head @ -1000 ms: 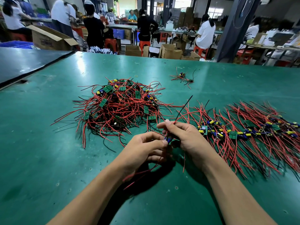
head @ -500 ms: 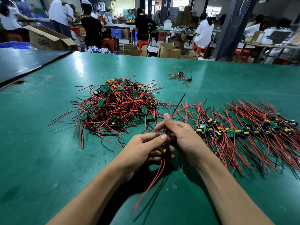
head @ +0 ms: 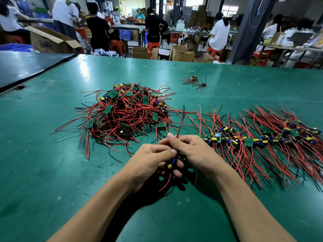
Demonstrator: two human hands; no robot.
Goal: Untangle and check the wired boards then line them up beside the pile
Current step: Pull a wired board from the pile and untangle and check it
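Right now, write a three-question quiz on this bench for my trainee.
1. True or false: the left hand and right hand both hold one wired board.
2. Where does the lined-up row lie relative to the pile? A: to its left. B: to its right. C: on top of it.
3. Fill in: a small stray bundle lies apart, toward the far edge of the ____ table.
Key: 1 true; 2 B; 3 green.

Electronics assembly workshop, green workbenches (head: 43, 172), heaped wired boards (head: 125, 109), workers (head: 219, 34) (on red stools (head: 153, 46)), cardboard boxes (head: 181, 53).
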